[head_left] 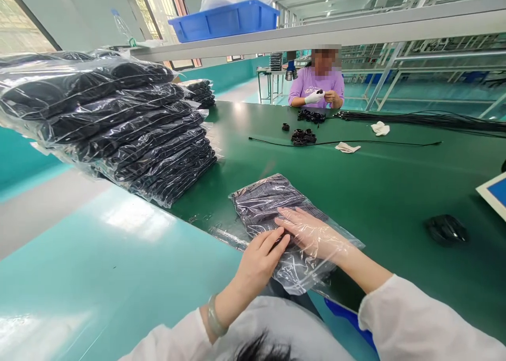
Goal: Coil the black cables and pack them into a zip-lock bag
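Observation:
A clear plastic bag (261,203) filled with rows of dark ribbed items lies flat at the near edge of the green table. My right hand (312,234) is inside the bag's mouth under the clear film, fingers stretched out over the dark contents. On top of the bag rests my left hand (263,255), its fingers extended and apart, close to the right fingertips. The loose end of the film hangs toward me at the table edge. What the dark items are I cannot make out.
A tall stack of filled bags (150,124) stands at the left. A black bundle (446,229) lies at right. Farther back are black coils (303,136), a cable (379,142) and white cloths (348,147). A co-worker (316,84) sits opposite. Overhead, a shelf holds a blue bin (225,22).

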`<state>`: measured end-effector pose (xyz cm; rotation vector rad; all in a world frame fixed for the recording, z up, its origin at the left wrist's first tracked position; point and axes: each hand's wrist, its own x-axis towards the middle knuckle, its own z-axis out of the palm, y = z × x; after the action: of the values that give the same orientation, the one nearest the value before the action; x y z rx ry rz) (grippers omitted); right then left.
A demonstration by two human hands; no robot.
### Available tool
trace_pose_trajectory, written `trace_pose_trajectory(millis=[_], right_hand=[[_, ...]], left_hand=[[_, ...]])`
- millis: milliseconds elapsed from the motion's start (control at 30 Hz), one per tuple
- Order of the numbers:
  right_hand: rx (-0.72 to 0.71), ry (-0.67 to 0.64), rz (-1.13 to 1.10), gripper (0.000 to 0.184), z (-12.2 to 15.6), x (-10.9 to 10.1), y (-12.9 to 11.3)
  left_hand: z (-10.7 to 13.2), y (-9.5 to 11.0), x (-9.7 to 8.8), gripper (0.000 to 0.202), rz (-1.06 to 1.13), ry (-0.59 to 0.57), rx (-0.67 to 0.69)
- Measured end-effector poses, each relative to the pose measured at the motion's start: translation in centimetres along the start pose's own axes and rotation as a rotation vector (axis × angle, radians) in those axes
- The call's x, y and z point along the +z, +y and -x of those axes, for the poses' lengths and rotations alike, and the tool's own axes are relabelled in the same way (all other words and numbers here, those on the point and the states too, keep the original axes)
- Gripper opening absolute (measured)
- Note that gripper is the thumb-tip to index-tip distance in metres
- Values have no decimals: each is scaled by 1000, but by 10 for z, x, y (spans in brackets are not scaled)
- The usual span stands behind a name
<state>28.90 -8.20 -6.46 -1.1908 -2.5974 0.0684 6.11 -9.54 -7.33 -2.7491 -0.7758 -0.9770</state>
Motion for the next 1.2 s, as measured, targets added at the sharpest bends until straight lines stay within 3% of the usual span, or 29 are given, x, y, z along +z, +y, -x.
trace_pose_trajectory(millis=[167, 400, 633, 800, 1000, 1200], right_hand=[[-35, -47, 80, 52, -5, 0, 2], [-118, 37, 144, 59, 1, 16, 16], [-144, -58, 16, 80, 1, -7, 17], [-117, -52, -79, 74, -2, -14, 18], [-129, 56, 41, 61, -2, 11, 22], [50, 210, 145, 91, 27, 32, 7]], left_hand=[[12, -2, 8, 45, -71, -8, 15], [13, 0, 5, 41, -138, -54, 43], [13, -1, 7, 42, -111, -69, 35], [16, -5, 8, 44, -84, -107, 29], [17, -6, 8, 46, -98, -139, 42], [17, -10, 2, 50, -111, -191, 48]])
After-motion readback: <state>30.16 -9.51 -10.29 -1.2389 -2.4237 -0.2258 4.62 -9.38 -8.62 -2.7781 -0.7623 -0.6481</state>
